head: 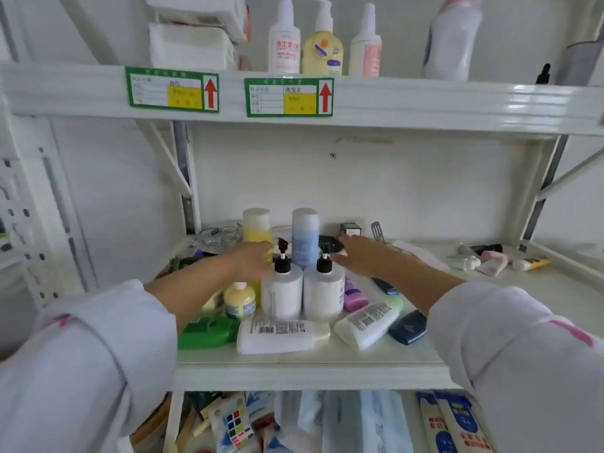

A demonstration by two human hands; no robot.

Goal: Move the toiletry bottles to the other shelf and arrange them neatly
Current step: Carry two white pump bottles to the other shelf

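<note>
- Both hands reach deep among bottles crowding the white metal middle shelf (310, 361).
- Left hand (251, 261) by the tall yellow bottle (256, 225); grip unclear.
- Right hand (358, 256), fingers relaxed, empty.
- Best lift upright, clearing the black-pump white bottles (282, 289).

A stockroom with labelled metal racking.

White steel shelves (425, 106) on slotted uprights carry green-and-yellow stock labels (172, 88) with red arrows along the upper shelf's front edge; toiletry bottles (284, 44) stand at the top of the frame, packaged goods (457, 423) sit along the bottom, and pegboard (19, 223) shows at far left.
</note>
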